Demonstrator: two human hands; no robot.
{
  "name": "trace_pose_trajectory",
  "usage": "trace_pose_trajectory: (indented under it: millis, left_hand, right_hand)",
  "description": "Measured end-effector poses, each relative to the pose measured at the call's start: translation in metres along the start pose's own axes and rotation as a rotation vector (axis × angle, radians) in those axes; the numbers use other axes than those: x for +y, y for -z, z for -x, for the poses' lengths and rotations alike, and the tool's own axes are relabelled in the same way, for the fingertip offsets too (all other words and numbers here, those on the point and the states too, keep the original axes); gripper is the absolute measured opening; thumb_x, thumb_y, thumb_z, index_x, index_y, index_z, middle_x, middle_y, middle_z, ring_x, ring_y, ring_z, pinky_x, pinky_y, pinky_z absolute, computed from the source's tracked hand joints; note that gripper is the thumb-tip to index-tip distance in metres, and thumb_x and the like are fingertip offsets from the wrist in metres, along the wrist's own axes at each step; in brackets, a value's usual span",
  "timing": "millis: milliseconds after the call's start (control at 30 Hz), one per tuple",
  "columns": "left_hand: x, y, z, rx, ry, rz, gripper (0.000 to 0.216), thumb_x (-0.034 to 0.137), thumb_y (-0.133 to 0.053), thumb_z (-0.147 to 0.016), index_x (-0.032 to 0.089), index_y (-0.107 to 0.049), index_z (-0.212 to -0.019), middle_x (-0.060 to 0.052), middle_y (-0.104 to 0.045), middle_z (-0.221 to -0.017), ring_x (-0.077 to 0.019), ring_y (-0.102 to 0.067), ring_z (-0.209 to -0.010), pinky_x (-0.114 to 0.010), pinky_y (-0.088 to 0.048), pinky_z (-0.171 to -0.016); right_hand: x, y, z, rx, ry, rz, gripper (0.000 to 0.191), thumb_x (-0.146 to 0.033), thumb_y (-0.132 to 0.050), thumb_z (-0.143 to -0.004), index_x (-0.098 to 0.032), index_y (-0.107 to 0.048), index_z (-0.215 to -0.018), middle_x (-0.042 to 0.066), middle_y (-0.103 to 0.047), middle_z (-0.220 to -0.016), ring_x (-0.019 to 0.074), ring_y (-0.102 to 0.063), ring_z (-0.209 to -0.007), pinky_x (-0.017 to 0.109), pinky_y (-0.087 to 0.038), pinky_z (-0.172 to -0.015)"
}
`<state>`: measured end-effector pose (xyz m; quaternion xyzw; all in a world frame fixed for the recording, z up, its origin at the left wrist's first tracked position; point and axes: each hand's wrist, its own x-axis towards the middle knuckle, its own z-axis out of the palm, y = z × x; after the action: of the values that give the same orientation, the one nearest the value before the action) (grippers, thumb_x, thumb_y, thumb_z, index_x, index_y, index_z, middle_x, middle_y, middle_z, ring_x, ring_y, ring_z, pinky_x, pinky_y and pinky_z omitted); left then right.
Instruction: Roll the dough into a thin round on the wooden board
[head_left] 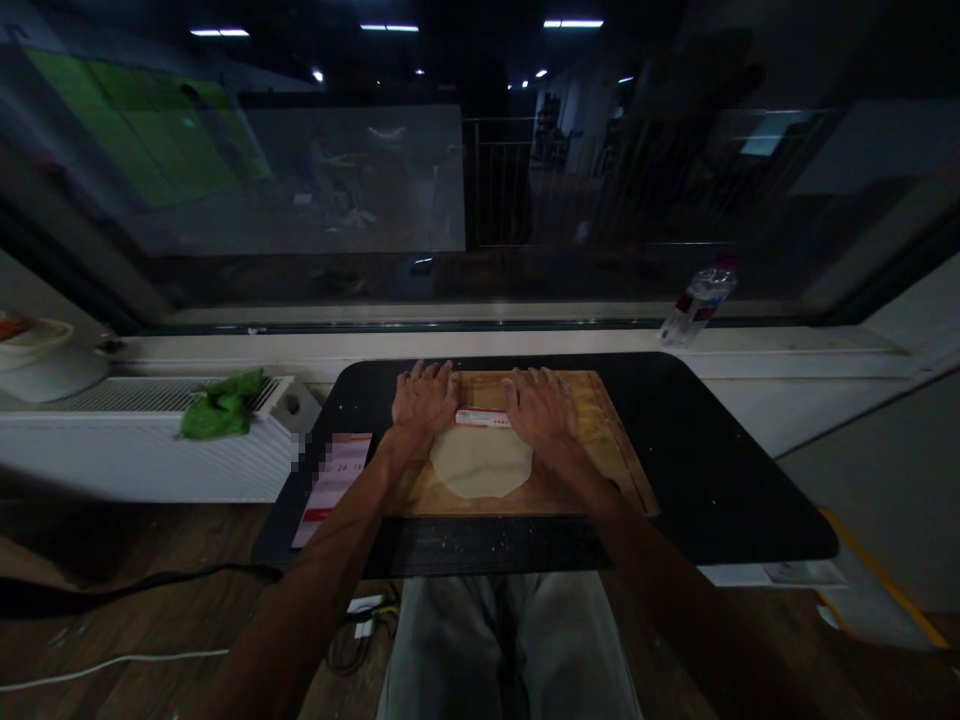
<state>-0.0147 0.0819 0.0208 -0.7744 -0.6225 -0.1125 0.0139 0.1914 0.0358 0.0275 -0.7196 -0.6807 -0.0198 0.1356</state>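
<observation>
In the head view, the left hand and the right hand are laid palm-down on the two ends of a pale rod with red marks, which is taken to be a rolling pin. The fingers are stretched out flat and spread, pressed on top and not closed around anything. The round of dough lies just on the near side of the rod, on a wooden board set in the middle of the dark counter, closer to its far edge.

Several risks can be judged. With open palms only, the rod could be lost forward off the board's far edge. The dough could be thinned unevenly or torn if one side is pressed harder. The board could be slid on the smooth counter (nothing is seen under it). Crumbs scattered along the near edge could be rolled in.

Much is obscured by the dim light. The rod's ends are covered by the hands. The print on the card by the near left corner is blurred out. The bottle on the sill beyond the far right corner is only faintly made out.
</observation>
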Motion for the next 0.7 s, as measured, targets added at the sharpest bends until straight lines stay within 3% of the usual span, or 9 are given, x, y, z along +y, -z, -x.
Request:
trace_pose_trajectory:
  millis: [333,467,700]
  left_hand:
    - [0.002,0.004,-0.037,0.012,-0.022,0.015,0.058,0.040,-0.022,-0.122,0.019,-0.072,-0.141,-0.017,-0.072,-0.151,-0.0359,-0.056,-0.151,-0.059,-0.047,-0.124]
    - [0.004,0.006,-0.047,0.007,-0.063,-0.023,0.056,0.039,-0.022,-0.121,0.018,-0.070,-0.142,-0.020,-0.073,-0.147,-0.0362,-0.057,-0.147,-0.056,-0.049,-0.121]
    - [0.001,0.000,-0.048,-0.021,-0.038,-0.015,0.059,0.041,-0.021,-0.121,0.017,-0.073,-0.136,-0.020,-0.073,-0.144,-0.0359,-0.059,-0.143,-0.054,-0.052,-0.117]
  right_hand:
    - [0.002,0.004,-0.044,-0.029,-0.027,-0.045,0.057,-0.040,-0.026,-0.124,-0.019,-0.076,-0.143,0.017,-0.075,-0.148,0.0336,-0.059,-0.141,0.051,-0.040,-0.121]
    - [0.005,0.002,-0.058,-0.065,-0.038,-0.046,0.059,-0.042,-0.025,-0.124,-0.019,-0.077,-0.139,0.018,-0.075,-0.148,0.0345,-0.059,-0.141,0.051,-0.044,-0.118]
    - [0.004,0.002,-0.053,-0.116,-0.050,-0.016,0.059,-0.044,-0.024,-0.125,-0.021,-0.074,-0.146,0.018,-0.072,-0.152,0.0347,-0.057,-0.146,0.054,-0.043,-0.122]
